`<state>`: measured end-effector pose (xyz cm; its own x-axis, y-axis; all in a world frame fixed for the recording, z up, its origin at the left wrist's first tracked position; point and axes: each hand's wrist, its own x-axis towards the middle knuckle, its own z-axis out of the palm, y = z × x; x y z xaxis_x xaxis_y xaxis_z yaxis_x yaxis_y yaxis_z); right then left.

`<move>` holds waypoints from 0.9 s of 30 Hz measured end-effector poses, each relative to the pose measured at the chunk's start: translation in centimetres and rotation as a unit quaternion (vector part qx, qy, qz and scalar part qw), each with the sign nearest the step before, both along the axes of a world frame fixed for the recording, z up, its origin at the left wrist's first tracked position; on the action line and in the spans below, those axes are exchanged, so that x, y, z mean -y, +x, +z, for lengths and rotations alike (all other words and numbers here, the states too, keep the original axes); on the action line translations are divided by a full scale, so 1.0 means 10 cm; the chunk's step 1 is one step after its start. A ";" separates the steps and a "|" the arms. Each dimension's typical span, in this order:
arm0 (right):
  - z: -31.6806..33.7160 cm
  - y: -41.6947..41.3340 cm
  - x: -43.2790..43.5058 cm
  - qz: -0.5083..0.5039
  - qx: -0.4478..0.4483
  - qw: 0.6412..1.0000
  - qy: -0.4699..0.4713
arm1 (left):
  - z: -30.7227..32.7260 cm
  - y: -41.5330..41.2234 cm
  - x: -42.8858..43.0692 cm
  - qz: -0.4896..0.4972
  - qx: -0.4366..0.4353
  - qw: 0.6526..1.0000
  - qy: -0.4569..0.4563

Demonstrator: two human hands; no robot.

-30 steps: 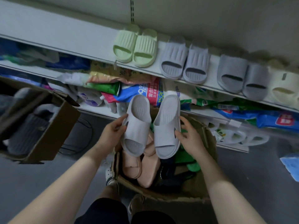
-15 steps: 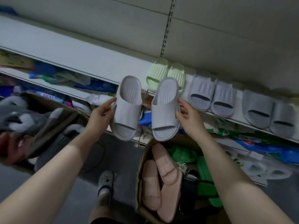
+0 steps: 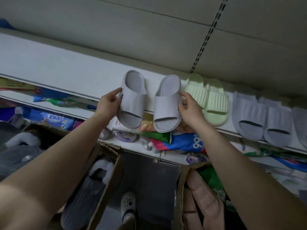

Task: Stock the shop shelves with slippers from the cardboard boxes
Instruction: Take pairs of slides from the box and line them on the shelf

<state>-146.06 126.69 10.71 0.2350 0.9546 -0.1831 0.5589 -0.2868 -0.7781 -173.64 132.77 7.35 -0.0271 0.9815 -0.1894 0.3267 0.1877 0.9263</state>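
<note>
I hold a pair of pale lilac-grey slide slippers over the white top shelf (image 3: pixel 69 67). My left hand (image 3: pixel 108 103) grips the left slipper (image 3: pixel 132 100) by its outer edge. My right hand (image 3: pixel 189 108) grips the right slipper (image 3: pixel 167 105) by its outer edge. Their heels lie over the shelf surface and their toes overhang the front edge. Just right of them on the shelf sits a pale green pair (image 3: pixel 207 98), then a grey pair (image 3: pixel 260 118). One cardboard box (image 3: pixel 180 193) below holds pink and green slippers; another (image 3: pixel 106 183) holds grey fluffy ones.
The lower shelf (image 3: pixel 141 151) is packed with coloured packets of tissues and wipes. The top shelf is bare to the left of the slippers I hold. My foot in a grey clog (image 3: pixel 127 206) stands on the dark floor between the two boxes.
Both hands have lifted the lilac pair up from above the box to the top shelf, left of the green pair. The view has shifted upward and to the left.
</note>
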 end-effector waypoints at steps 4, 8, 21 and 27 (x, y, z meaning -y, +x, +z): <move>-0.13 -0.19 -0.25 -0.010 0.013 1.000 -0.015 | -0.11 0.01 -0.33 -0.015 -0.035 0.999 -0.002; -0.21 -0.28 -0.37 -0.004 0.040 0.999 -0.035 | -0.15 0.00 -0.45 -0.038 -0.111 0.993 -0.001; -0.23 -0.37 -0.31 0.178 0.251 0.951 0.012 | -0.19 0.12 -0.34 -0.242 -0.297 0.904 0.191; -0.21 -0.30 -0.60 0.162 0.264 0.950 0.024 | -0.16 0.31 -0.65 -0.258 -0.317 0.887 0.216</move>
